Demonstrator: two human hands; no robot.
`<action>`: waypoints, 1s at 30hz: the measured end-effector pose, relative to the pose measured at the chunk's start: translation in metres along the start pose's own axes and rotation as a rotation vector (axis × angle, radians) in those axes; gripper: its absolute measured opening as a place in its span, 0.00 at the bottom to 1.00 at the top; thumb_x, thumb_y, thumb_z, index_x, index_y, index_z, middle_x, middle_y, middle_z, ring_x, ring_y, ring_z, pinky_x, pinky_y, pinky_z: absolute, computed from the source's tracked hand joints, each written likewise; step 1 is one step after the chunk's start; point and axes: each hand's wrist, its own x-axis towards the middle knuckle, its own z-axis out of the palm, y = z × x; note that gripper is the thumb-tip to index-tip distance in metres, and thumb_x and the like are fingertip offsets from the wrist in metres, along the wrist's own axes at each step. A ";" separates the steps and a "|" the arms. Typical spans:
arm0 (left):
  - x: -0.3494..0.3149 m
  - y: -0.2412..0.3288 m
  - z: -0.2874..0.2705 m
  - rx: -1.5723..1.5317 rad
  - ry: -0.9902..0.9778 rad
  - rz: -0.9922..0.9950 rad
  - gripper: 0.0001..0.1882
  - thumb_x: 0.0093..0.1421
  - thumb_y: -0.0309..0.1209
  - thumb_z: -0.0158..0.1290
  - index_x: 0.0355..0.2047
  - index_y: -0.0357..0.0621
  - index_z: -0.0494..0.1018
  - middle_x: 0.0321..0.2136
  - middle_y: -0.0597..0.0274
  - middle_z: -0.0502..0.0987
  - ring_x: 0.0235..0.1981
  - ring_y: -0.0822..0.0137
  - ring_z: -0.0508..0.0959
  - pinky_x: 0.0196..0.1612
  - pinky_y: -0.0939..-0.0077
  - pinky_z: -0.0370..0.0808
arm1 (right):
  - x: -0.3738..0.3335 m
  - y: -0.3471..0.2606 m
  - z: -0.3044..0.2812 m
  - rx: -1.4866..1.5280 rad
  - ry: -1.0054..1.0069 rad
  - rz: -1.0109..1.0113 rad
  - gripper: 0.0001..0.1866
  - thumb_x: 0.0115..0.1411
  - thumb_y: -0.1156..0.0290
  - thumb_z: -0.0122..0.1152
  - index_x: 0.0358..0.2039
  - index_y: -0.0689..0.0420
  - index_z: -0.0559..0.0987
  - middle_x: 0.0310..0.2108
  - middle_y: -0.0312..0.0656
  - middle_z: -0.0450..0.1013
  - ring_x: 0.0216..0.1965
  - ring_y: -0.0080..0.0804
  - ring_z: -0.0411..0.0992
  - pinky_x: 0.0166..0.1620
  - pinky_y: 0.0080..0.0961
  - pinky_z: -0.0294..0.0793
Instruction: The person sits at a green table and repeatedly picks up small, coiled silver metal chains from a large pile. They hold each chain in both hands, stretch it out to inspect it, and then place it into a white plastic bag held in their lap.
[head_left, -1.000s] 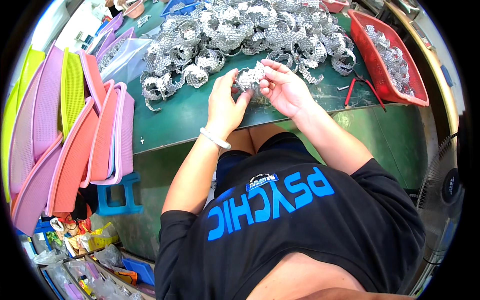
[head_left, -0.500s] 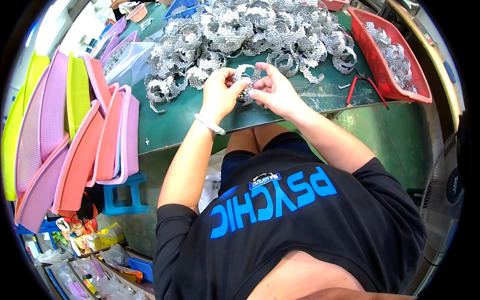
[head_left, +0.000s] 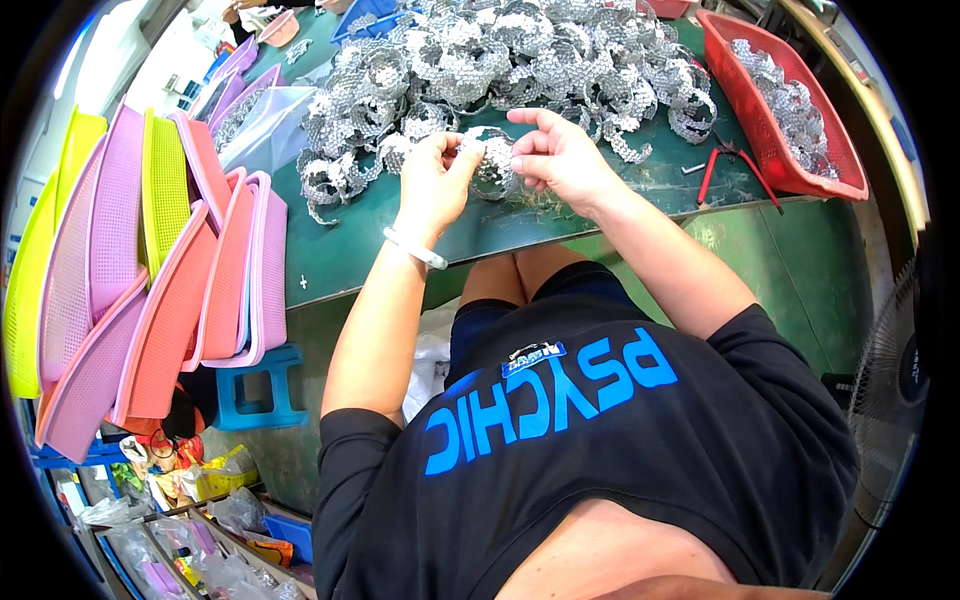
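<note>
A curled silver metal strip (head_left: 494, 168) with a scale-like pattern is held above the near edge of the green table. On its left side, my left hand (head_left: 436, 182) pinches it between thumb and fingers. My right hand (head_left: 568, 165) is at its right side, with the lower fingers bent in against the strip and the index finger sticking out above. Just beyond both hands lies a big heap of similar curled silver strips (head_left: 460, 65).
A red basket (head_left: 845, 170) holding more strips stands at the table's right. Red-handled pliers (head_left: 708, 178) lie beside it. Colourful plastic baskets (head_left: 170, 320) are stacked at the left, near a blue stool (head_left: 262, 400). A fan (head_left: 890, 350) is at the right.
My right hand's fingers have curled in more at the strip's right side. My left hand has hardly moved and still holds the strip. The whole view has shifted slightly.
</note>
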 end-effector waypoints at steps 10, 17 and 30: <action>0.003 0.010 -0.011 -0.293 0.000 -0.096 0.11 0.58 0.35 0.52 0.31 0.38 0.72 0.25 0.66 0.73 0.26 0.75 0.72 0.30 0.81 0.70 | 0.001 -0.001 -0.011 0.085 -0.095 -0.107 0.24 0.53 0.81 0.54 0.52 0.58 0.65 0.27 0.29 0.68 0.25 0.15 0.65 0.28 0.12 0.64; 0.001 0.009 -0.007 -0.325 -0.070 -0.225 0.09 0.59 0.34 0.51 0.30 0.41 0.70 0.27 0.66 0.72 0.28 0.73 0.73 0.32 0.79 0.72 | 0.001 0.015 -0.012 0.223 -0.131 -0.132 0.23 0.54 0.80 0.55 0.52 0.58 0.66 0.28 0.30 0.69 0.26 0.15 0.65 0.30 0.12 0.65; -0.008 0.003 0.000 -0.302 -0.015 -0.203 0.11 0.59 0.33 0.52 0.35 0.37 0.70 0.28 0.63 0.73 0.27 0.74 0.73 0.30 0.81 0.72 | 0.001 0.024 -0.001 0.335 -0.062 -0.071 0.21 0.54 0.81 0.55 0.50 0.60 0.67 0.27 0.32 0.71 0.26 0.17 0.67 0.31 0.14 0.67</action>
